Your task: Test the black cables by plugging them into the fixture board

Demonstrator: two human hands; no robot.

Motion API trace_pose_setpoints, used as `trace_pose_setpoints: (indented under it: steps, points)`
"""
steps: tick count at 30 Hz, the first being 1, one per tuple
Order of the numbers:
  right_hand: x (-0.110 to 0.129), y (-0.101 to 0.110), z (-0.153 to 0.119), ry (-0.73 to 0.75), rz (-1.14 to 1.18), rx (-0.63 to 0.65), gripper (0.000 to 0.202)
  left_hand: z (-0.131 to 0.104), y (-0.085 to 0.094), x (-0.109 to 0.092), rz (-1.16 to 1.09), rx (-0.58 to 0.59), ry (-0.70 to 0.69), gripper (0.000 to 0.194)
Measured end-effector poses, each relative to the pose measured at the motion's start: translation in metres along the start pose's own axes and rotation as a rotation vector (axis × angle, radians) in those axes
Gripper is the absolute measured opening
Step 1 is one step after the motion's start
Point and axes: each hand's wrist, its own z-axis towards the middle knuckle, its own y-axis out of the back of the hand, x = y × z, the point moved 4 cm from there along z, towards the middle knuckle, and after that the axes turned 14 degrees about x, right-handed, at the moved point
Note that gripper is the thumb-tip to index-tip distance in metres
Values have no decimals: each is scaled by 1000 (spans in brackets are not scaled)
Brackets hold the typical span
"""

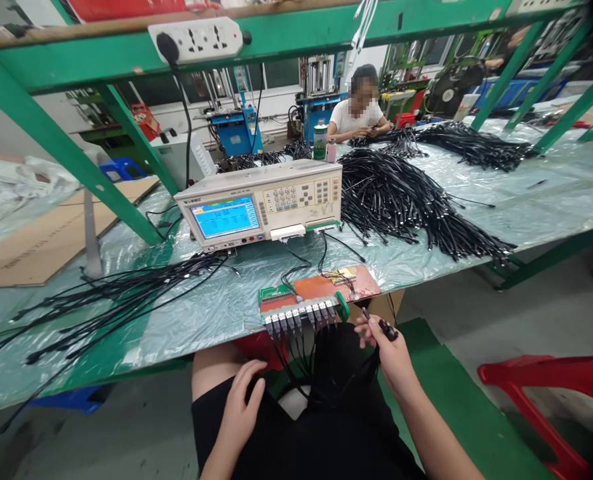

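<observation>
My right hand (387, 348) is raised near the table's front edge, pinching the black plug end of a cable (387, 329). Just left of it sits a red and green test fixture board (326, 288) with a row of black cable plugs (300, 316) inserted along its front. Their black cables (326, 373) hang down into my lap. My left hand (241, 407) rests lower, on my lap beside those hanging cables, fingers loosely apart and holding nothing I can see.
A beige cable tester (263, 203) with a lit blue screen stands behind the fixture. Loose black cables (101, 300) lie at left, a large pile of cables (416, 200) at right. A person sits at the far side. A red stool (551, 387) stands at right.
</observation>
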Motion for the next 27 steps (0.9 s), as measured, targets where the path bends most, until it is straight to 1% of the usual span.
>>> trace_pose_setpoints:
  steps: [2, 3, 4, 7, 9, 10, 11, 14, 16, 17, 18, 21, 22, 24, 25, 27]
  points:
    - [0, -6, -5, 2, -85, 104, 53, 19, -17, -13, -254, 65, -9, 41]
    - [0, -12, -6, 1, -128, 178, 52, 29, -27, -20, -380, 100, -25, 45]
    - [1, -19, -6, 1, -166, 256, 52, 39, -36, -28, -497, 159, -50, 49]
    - [7, -48, -2, 6, -222, 469, 53, 64, -62, -52, -768, 292, -88, 52]
    - [10, -69, 1, -27, -167, 578, 52, 72, -78, -64, -892, 352, -69, 52]
    - [11, -78, 2, -48, -113, 605, 52, 73, -84, -69, -948, 359, -54, 53]
    - [11, -85, 2, -63, -57, 610, 52, 72, -89, -73, -1002, 342, -33, 54]
    - [13, -98, 0, -56, 47, 537, 52, 61, -99, -82, -1130, 221, 71, 56]
    - [13, -100, -4, -42, 66, 491, 53, 50, -100, -88, -1171, 140, 136, 57]
    - [13, -100, -8, -45, 77, 482, 53, 45, -100, -92, -1174, 130, 155, 59]
    - [14, -100, -11, -50, 87, 480, 52, 41, -101, -96, -1164, 147, 164, 60]
    - [17, -99, -25, -59, 96, 472, 52, 29, -103, -107, -1103, 256, 160, 64]
    - [18, -99, -30, -55, 88, 467, 52, 25, -103, -108, -1079, 268, 152, 64]
    - [22, -100, -42, -42, 72, 484, 53, 17, -99, -109, -1018, 223, 136, 64]
    - [23, -102, -48, -43, 71, 514, 52, 13, -96, -108, -970, 181, 125, 63]
    - [27, -108, -59, -51, 71, 614, 52, 5, -87, -105, -842, 77, 79, 58]
